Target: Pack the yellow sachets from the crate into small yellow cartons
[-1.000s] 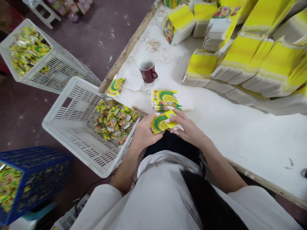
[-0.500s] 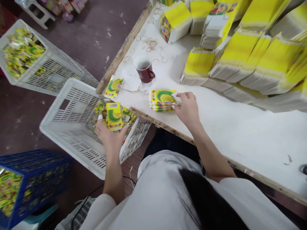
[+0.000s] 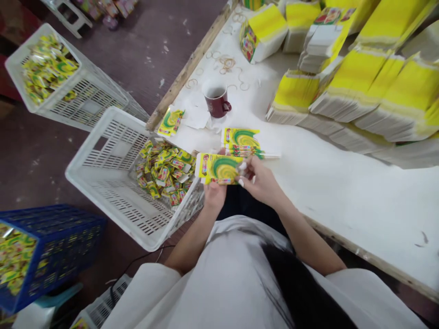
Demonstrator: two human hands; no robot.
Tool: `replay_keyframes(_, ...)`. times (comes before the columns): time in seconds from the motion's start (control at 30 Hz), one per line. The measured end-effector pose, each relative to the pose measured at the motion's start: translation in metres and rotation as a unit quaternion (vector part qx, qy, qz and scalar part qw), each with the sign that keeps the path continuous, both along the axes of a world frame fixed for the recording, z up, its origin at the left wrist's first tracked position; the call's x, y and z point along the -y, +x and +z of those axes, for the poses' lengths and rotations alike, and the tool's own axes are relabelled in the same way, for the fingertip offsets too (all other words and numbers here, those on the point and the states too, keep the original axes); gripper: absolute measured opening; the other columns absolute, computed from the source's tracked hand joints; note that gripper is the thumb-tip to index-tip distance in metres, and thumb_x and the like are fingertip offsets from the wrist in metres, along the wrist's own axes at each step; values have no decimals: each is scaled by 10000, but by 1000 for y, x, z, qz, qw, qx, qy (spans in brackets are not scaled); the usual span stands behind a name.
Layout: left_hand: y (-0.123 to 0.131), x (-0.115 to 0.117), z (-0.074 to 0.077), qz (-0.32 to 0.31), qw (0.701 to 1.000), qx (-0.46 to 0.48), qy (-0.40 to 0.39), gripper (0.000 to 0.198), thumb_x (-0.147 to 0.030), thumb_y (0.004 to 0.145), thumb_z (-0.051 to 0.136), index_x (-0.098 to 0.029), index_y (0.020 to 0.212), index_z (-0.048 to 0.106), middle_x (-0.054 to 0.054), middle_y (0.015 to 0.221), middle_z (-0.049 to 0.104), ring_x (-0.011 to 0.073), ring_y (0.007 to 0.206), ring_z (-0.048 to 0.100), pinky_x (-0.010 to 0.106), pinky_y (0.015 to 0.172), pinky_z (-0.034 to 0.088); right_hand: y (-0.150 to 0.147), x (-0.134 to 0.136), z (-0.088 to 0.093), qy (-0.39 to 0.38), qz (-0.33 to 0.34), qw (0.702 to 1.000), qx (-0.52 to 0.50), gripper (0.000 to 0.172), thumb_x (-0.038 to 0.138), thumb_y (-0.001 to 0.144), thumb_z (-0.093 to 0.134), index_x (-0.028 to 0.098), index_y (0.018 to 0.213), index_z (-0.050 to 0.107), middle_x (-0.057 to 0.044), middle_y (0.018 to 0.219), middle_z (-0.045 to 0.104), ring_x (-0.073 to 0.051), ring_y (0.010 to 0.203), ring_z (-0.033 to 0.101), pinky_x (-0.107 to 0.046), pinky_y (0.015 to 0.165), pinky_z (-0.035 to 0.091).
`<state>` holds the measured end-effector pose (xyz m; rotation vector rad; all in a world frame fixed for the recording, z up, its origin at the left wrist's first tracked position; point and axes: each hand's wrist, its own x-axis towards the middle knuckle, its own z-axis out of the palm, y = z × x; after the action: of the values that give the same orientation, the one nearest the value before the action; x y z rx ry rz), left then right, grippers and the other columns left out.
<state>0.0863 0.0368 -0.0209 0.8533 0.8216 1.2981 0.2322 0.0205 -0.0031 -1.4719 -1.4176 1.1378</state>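
Note:
A flat yellow-and-green printed carton [image 3: 219, 168] is held in front of me at the table's near edge. My left hand [image 3: 215, 195] grips it from below at its lower left side. At the carton's right end are the fingers of my right hand [image 3: 259, 179], pinched around its open flaps; a small whitish item shows at the fingertips, too blurred to name. Just behind lies a small stack of similar cartons [image 3: 242, 138] on the white table [image 3: 343, 196]. To the left, a white plastic crate [image 3: 113, 183] holds many small filled yellow cartons [image 3: 166, 171].
A maroon mug [image 3: 216, 101] stands on the table near rubber bands [image 3: 226, 64]. A single yellow carton [image 3: 171, 121] lies by the table corner. Bundles of flat cartons [image 3: 363, 87] fill the back right. Another white crate [image 3: 82, 87] and a blue crate [image 3: 65, 251] stand on the floor.
A carton that was in the air over the white crate is gone from there. My left hand has moved right and now holds a carton, with my right hand brought from the stack to its end.

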Motion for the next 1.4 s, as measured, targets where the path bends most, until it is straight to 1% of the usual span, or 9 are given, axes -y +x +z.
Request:
replay_keyframes(0.17,13,-7,18,47,995,-83,-32,813,-889,801,97,-250,990,561,72,891,615,243,893,644,397,796,558,-27,19,6,18,47,989,-141,294,328,802,702,243,942,457,21,826,540,-146,731,532,-283,677,477)
replay_keyframes(0.3,10,-13,19,54,983,-164,-64,1014,-901,693,-147,-249,972,578,66,773,592,225,798,642,382,729,579,-31,17,3,19,41,986,-161,400,348,749,779,238,1004,491,27,833,551,-141,725,518,-270,666,468)
replay_keyframes(0.43,2,-5,8,56,976,-208,-24,846,-950,737,248,-262,1051,629,67,935,704,244,988,684,391,844,589,-11,7,1,36,-6,991,-126,221,348,823,695,223,946,560,30,773,569,-135,678,516,-264,634,448)
replay_keyframes(0.57,-18,-1,1,62,973,-221,-9,483,-672,805,657,-233,1005,689,41,966,758,246,985,720,422,923,578,12,4,3,98,-24,993,-59,40,255,856,620,220,873,610,12,764,625,-155,697,577,-290,666,489)
replay_keyframes(0.77,-64,-25,24,-187,963,-192,22,1040,-988,647,327,-189,1229,651,180,1248,703,353,1190,656,516,1030,515,37,8,13,249,54,959,124,210,139,929,538,256,888,707,-40,867,707,-198,842,624,-352,779,515)
replay_keyframes(0.93,-55,-19,31,-294,874,-375,94,1047,-648,577,846,-228,1427,401,167,1366,604,345,1240,612,495,1050,492,27,10,12,266,89,946,163,172,230,938,567,308,958,719,-51,962,708,-252,992,617,-482,976,485)
replay_keyframes(1.1,-29,3,23,-190,839,-491,137,817,-317,720,775,-218,1391,320,110,1157,657,295,1092,669,428,934,539,6,13,-8,153,-108,981,-58,607,484,877,654,256,1409,470,-137,1429,529,-326,1338,495,-547,1108,429)
replay_keyframes(1.27,-23,12,15,-175,810,-519,211,763,-287,703,750,-233,1328,314,106,1179,625,285,1009,692,400,827,555,-6,13,-20,-83,1,941,-329,510,508,853,698,239,1275,601,-87,1261,688,-274,1178,650,-447,1013,533)
replay_keyframes(1.4,-25,9,17,-181,810,-517,209,695,-257,669,735,-250,1247,350,72,1105,637,268,923,701,381,767,553,-6,12,-22,-65,24,940,-334,557,565,836,702,255,1292,622,-83,1275,694,-273,1174,657,-458,1025,525)
